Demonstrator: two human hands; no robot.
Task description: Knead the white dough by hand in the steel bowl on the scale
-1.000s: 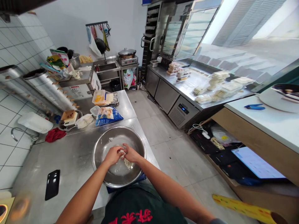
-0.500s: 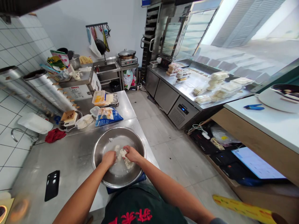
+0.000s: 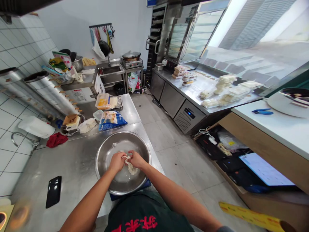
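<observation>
A wide steel bowl [image 3: 106,149] sits on the steel counter right in front of me, holding some liquid and a pale lump of dough [image 3: 131,168]. Both hands are inside the bowl and meet over the lump. My left hand [image 3: 117,161] is closed on the left side of the dough. My right hand [image 3: 135,159] is closed on its right side, fingers pressed into it. A strip of dough hangs below my right hand toward the bowl's bottom.
A black phone [image 3: 53,191] lies on the counter at my left. A blue bag [image 3: 111,120], a plastic tub [image 3: 102,101], a red cloth [image 3: 56,140] and a small scale stand behind the bowl. An aisle of tiled floor [image 3: 173,145] runs to the right, beside a steel counter with packed trays.
My hands had parted and pressed down into the bowl half a second ago. They have come back together and lifted the dough between them.
</observation>
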